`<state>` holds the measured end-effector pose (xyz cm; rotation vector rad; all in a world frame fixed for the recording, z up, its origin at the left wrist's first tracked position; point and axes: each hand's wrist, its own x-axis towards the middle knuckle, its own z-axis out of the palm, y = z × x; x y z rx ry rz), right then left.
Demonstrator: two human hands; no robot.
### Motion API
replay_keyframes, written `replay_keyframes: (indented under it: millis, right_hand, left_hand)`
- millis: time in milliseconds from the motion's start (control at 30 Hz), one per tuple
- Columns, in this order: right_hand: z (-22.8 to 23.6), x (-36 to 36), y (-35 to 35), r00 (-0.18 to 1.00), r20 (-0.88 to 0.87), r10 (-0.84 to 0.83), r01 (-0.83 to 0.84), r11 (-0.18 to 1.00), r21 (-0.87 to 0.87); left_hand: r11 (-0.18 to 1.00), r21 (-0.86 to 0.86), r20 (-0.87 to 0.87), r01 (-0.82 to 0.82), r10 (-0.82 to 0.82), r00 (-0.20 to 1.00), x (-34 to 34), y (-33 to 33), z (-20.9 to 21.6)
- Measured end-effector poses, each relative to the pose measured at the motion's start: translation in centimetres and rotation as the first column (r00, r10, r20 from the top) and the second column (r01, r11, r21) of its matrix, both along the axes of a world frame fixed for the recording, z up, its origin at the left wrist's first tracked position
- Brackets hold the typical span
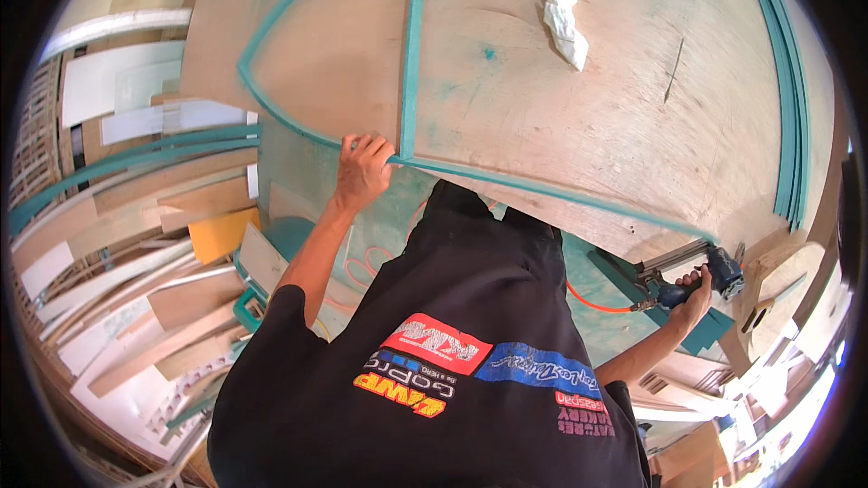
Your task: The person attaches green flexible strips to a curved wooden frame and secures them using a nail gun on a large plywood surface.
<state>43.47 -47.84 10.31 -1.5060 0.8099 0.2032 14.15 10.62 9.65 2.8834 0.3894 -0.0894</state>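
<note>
My left hand (pixel 364 167) is closed over a long teal wooden strip (pixel 542 188) along the worktable's near edge. It grips just left of where a teal crosspiece (pixel 413 54) meets that strip. Together with a curved strip (pixel 271 22) at the far left, these pieces outline a frame lying on the table. My right hand (pixel 692 296) is wrapped around the handle of a blue and black air nail gun (pixel 723 273), low at the table's right front edge. An orange air hose (pixel 597 305) runs to the gun's handle end. The gun's nose is close to the strip's right end; contact is unclear.
On the wooden tabletop (pixel 597 117) lie a crumpled white cloth (pixel 564 25) and a thin dark sliver (pixel 674 70). Several long teal strips (pixel 783 81) line the right side. Stacked boards (pixel 203 203) fill the left, and coiled hose (pixel 362 264) lies on the floor below.
</note>
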Motion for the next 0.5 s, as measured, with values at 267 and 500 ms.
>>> replay_keyframes:
  millis: [267, 500]
  right_hand:
    - [-1.7, 0.3, -2.3, 0.993, -0.107, 0.042, -0.078, 0.932, -0.354]
    - [4.3, 2.1, -2.6, 0.938, 0.022, 0.346, -0.261, 0.746, -0.612]
  left_hand:
    - [0.992, 0.023, 0.035, -0.126, 0.125, 0.992, -5.9, 0.6, -3.0]
    - [0.997, -0.027, 0.036, -0.065, 0.066, 0.997, -6.5, 1.7, -4.1]
